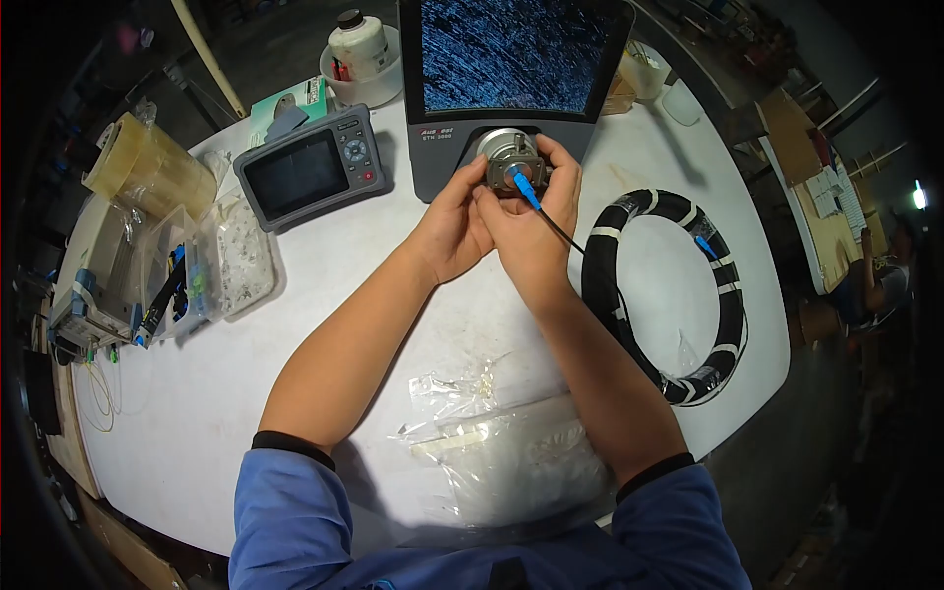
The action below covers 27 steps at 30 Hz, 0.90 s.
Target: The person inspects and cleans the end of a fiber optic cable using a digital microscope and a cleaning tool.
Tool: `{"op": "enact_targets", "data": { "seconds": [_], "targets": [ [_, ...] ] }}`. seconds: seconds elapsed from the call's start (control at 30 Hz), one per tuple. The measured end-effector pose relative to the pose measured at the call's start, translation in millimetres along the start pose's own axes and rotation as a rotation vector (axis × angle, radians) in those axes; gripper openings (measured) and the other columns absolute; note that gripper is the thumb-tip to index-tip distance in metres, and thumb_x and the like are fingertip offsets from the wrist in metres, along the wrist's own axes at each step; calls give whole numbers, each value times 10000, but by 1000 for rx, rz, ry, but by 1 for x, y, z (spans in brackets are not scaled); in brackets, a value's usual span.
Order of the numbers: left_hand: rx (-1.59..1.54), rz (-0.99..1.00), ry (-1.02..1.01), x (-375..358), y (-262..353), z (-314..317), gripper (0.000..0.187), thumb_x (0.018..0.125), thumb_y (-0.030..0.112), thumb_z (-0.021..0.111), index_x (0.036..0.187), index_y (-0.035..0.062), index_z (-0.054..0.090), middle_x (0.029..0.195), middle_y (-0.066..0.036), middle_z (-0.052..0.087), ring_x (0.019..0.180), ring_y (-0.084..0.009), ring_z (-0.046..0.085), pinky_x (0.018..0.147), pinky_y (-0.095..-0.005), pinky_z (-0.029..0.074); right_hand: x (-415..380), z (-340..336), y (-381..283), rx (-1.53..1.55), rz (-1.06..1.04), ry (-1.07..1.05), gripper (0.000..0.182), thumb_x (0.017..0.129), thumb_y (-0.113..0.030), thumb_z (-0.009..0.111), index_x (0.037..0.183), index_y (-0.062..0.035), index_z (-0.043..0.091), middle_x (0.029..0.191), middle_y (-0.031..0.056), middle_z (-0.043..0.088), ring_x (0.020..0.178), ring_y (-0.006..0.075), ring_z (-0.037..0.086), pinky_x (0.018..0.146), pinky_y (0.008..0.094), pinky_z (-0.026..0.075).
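Observation:
My left hand (pixel 456 222) grips the left side of a metal connector holder (pixel 500 175) on the front of a dark inspection scope (pixel 438 162). Around the right side of the same holder curls my right hand (pixel 539 224), its thumb near a blue fiber-optic connector (pixel 525 187). That connector sits in the holder, and its black cable (pixel 562 234) runs to a taped black cable coil (pixel 602 258) on the right. A grainy blue-and-black picture fills the scope's screen (pixel 511 54). Some fingertips are hidden behind the holder.
A handheld tester (pixel 310 167) with a dark display lies at left on the white table (pixel 393 472). Further left are a clear bin (pixel 182 270) and a tape roll (pixel 147 167). Plastic bags (pixel 511 462) lie near me. Another person (pixel 875 280) sits at far right.

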<state>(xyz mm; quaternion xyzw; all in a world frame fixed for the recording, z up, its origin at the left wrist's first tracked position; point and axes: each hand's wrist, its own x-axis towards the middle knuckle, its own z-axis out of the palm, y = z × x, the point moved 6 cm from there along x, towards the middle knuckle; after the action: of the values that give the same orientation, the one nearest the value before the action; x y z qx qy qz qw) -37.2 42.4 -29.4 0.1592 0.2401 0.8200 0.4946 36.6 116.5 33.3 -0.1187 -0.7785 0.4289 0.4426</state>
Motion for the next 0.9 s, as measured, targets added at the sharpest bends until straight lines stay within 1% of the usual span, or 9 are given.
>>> {"op": "enact_targets", "data": {
  "seconds": [0.2,0.3,0.4,0.67,0.73,0.77,0.83,0.87,0.9],
  "targets": [
    [17,-6,20,-1,0,1,600,1103,520,412,1415,21,529,1273,-173,685,1177,-257,680,1077,-416,525,0,1,-8,-50,-99,13,805,703,-74,890,1394,-39,479,1385,183,473,1252,354,562,998,426,542],
    [-6,-4,16,-2,1,9,560,1108,496,427,1377,20,545,1225,-164,701,1126,-247,702,1036,-395,556,0,2,-5,25,-18,-10,800,706,-72,889,1393,-38,481,1387,183,473,1247,356,567,1000,427,540],
    [-22,-1,18,-5,2,8,525,1115,470,438,1352,16,553,1191,-162,712,1084,-242,720,1003,-378,581,0,1,-8,-40,-81,0,795,707,-67,887,1392,-41,484,1389,180,475,1244,355,570,1005,429,538],
    [-4,10,-3,-6,0,19,517,1124,476,418,1333,26,564,1136,-140,713,1017,-215,721,949,-362,593,0,2,-4,-17,-66,-6,789,713,-95,884,1389,-33,482,1380,183,496,1267,358,554,1036,444,512],
    [196,186,321,-10,2,18,511,1136,456,400,1281,3,587,1049,-130,705,898,-196,687,839,-339,574,1,1,-2,-24,-60,-7,785,717,-99,881,1389,-31,481,1378,186,499,1271,363,550,1050,449,500],
    [193,188,321,-9,-3,14,511,1136,456,400,1281,3,587,1049,-130,705,898,-196,687,839,-339,574,1,1,-2,-48,-71,0,780,720,-96,877,1388,-30,480,1375,187,503,1271,367,548,1063,454,487],
    [801,489,529,-19,11,10,515,1144,439,381,1193,-26,596,975,-122,684,833,-195,625,793,-334,522,2,2,-4,-69,-81,3,775,723,-93,873,1386,-29,479,1372,188,506,1271,372,547,1076,458,473],
    [901,538,569,-25,14,12,466,1141,390,410,1115,-42,585,912,-136,665,845,-225,603,818,-351,497,1,1,-5,-56,-79,2,773,725,-94,874,1385,-30,479,1373,188,508,1271,372,547,1081,460,469],
    [901,537,568,-28,12,13,466,1141,390,410,1115,-42,585,912,-136,665,845,-225,603,818,-351,497,2,1,-6,-43,-78,3,770,727,-95,875,1384,-30,479,1374,187,510,1272,371,547,1086,461,464]
  ]
}}
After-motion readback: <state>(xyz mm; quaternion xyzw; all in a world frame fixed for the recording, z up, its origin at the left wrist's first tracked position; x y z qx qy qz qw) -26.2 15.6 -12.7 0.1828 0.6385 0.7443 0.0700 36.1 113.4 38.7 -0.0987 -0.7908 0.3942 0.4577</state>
